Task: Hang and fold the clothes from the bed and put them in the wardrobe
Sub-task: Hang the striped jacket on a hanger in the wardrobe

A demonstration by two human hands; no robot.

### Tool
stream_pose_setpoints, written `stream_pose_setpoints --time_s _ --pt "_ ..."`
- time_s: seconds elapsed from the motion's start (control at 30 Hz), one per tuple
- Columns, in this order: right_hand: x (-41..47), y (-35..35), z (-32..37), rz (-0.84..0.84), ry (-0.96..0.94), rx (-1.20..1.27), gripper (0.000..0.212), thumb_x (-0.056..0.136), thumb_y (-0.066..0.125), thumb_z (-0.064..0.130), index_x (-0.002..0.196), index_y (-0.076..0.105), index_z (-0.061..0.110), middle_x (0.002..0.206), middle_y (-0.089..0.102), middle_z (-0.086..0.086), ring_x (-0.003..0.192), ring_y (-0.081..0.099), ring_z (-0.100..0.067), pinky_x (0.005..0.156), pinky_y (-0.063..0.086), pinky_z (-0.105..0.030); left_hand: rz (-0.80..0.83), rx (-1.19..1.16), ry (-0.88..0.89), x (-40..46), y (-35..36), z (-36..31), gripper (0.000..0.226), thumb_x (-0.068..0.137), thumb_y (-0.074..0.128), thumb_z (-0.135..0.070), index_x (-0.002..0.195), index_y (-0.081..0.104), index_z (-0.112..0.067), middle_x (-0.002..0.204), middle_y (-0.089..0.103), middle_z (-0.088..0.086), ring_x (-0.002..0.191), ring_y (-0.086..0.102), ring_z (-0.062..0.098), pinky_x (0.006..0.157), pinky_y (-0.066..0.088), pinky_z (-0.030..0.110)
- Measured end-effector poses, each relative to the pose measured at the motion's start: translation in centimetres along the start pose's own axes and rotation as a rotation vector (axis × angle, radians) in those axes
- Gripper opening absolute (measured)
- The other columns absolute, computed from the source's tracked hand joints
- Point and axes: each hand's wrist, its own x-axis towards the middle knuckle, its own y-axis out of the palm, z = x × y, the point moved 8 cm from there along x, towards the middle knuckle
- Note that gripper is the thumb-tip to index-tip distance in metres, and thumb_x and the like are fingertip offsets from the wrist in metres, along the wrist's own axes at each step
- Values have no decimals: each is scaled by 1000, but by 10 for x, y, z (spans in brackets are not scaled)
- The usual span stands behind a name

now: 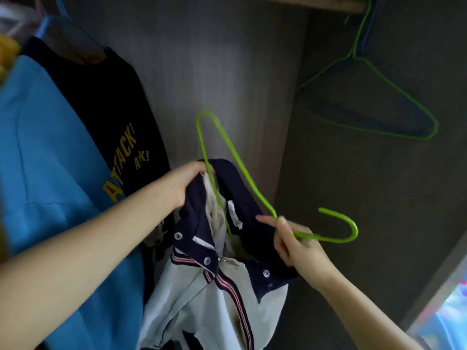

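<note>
A white polo shirt [197,294] with a navy collar and striped placket hangs in front of me inside the wardrobe. My left hand [185,184] grips the navy collar at its upper left. A green wire hanger [235,162] is partly pushed into the neck opening, one arm down inside the shirt and the other end sticking up. My right hand [295,245] pinches the hanger near its neck, with the hook pointing right.
On the left hang a blue T-shirt [48,157] and a dark T-shirt [101,104] printed "ATTACK". An empty green hanger [394,97] with a dark one behind it hangs from the rail at the upper right. The wardrobe's back wall [227,72] is close behind.
</note>
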Motion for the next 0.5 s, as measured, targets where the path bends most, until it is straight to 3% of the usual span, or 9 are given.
stream_pose_setpoints --time_s 0.07,0.2,0.27,0.37,0.43,0.5 --pt "-10 1 -1 123 67 -103 45 92 34 47 114 69 29 48 30 2 43 28 -7 46 25 -19 -19 7 17 -1 -19 -7 53 87 49 -10 35 59 -10 42 58 8 33 56 19 40 51 24" --pt "-19 4 15 252 216 -259 47 86 33 56 85 73 32 41 29 9 35 25 -4 37 21 -13 -74 66 40 -2 -41 -2 55 86 46 -4 31 54 -10 37 52 7 29 51 18 35 46 19" --pt "-21 5 22 306 216 -452 48 92 29 56 77 70 36 37 33 9 33 32 -5 38 24 -11 -66 76 72 0 -44 -1 55 84 45 -5 30 52 -8 35 49 8 28 48 20 36 44 16" --pt "-24 -8 19 276 255 -547 51 97 29 51 68 67 34 37 35 8 37 36 -7 42 28 -15 -77 69 76 7 -42 2 55 83 44 -2 30 52 -12 36 50 4 29 49 17 36 44 14" --pt "-29 -18 15 256 327 -588 53 100 30 46 64 66 30 36 36 9 35 37 -6 39 27 -13 -80 66 40 10 -36 8 49 85 43 1 40 55 -13 37 52 0 30 52 13 36 45 14" --pt "-39 -20 7 270 454 -498 46 101 33 41 71 65 25 38 37 8 34 37 -6 38 27 -15 -91 72 14 14 -31 18 34 87 43 4 58 55 -11 37 54 -2 30 53 9 35 45 14"
